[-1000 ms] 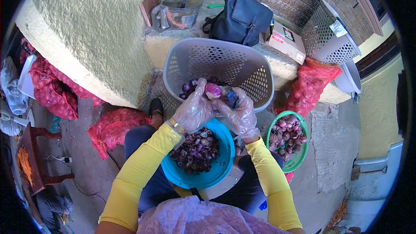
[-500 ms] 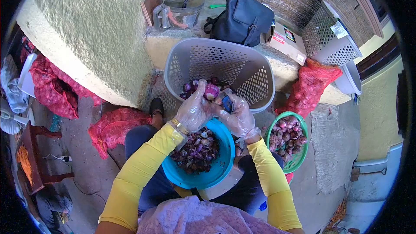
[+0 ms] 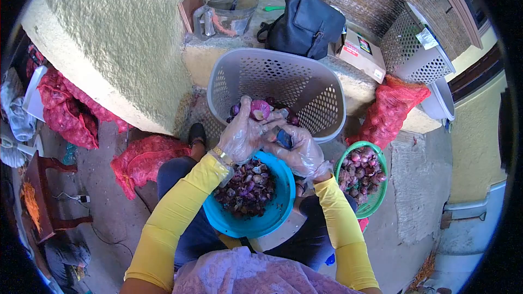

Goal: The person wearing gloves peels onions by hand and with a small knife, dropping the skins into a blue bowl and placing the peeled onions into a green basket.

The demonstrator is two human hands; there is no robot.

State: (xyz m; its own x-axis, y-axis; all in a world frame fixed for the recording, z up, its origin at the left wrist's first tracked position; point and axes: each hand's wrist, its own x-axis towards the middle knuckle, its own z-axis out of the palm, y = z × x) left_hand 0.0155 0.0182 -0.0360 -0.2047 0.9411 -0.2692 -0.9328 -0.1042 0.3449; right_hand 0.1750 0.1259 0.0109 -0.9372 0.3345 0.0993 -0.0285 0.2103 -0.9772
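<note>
In a clear plastic glove, my left hand (image 3: 239, 135) is closed on a purple onion (image 3: 260, 110), above the near edge of the grey perforated basket (image 3: 218, 110). My right hand (image 3: 299, 149), gloved too, is wrapped round a small dark blue tool (image 3: 284, 138) close beside it; the tool's blade cannot be made out. More onions lie in the basket behind my fingers. Below my hands sits a blue basin (image 3: 285, 207) with onion skins and trimmings (image 3: 249, 188). To the right a green basket (image 3: 376, 202) holds many unpeeled onions (image 3: 360, 171).
Red net sacks lie at the left (image 3: 150, 158) and right (image 3: 389, 109). Behind the grey basket, a black bag (image 3: 310, 22), a carton (image 3: 362, 54) and a clear container (image 3: 234, 8) stand on a ledge. A small wooden stool (image 3: 49, 196) is at far left.
Both hands have shifted slightly; the onion has moved a little up and left and turned in my left fingers. The right hand with the tool has dropped slightly.
</note>
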